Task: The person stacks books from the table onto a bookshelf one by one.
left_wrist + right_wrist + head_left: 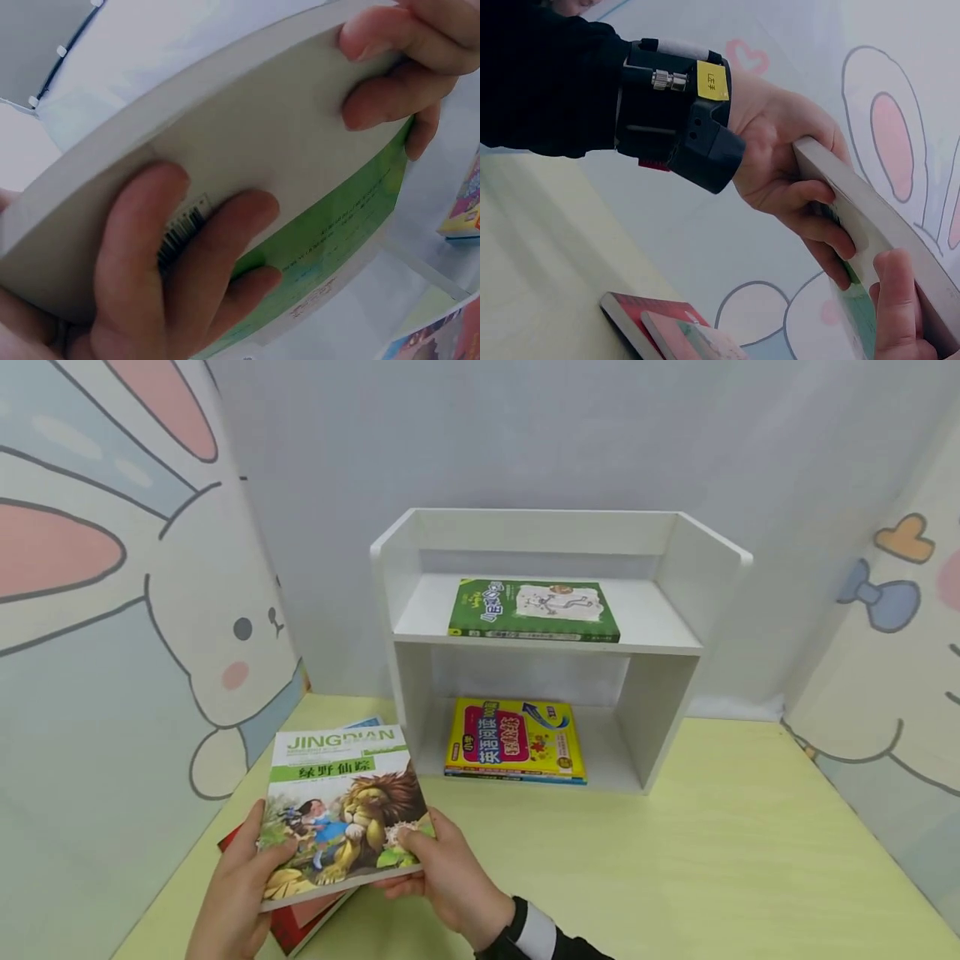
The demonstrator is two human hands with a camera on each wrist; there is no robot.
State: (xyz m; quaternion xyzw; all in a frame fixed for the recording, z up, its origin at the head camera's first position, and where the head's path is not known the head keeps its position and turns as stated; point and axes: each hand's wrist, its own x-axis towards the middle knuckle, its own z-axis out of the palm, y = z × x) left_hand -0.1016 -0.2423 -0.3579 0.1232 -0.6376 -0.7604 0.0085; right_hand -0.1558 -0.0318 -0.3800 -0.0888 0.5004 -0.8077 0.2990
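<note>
A paperback book [341,810] with a lion and a girl in blue on its cover is held up, tilted, between both hands. My left hand [238,881] grips its left lower side, thumb on the cover. The right hand [453,877] pinches the lower right corner, thumb on top. From beneath, the left wrist view shows curled fingers of both hands against the white and green back cover [322,225], beside a barcode [180,234]. Under the held book, partly hidden, lie a red book [288,931] and another with a pink cover [667,330].
A white two-tier shelf [663,718] stands at the back of the pale yellow table [720,860]. On its upper tier lies a green book [487,606]; a yellow book [551,747] lies on the lower one. Rabbit-printed panels [217,660] flank the table.
</note>
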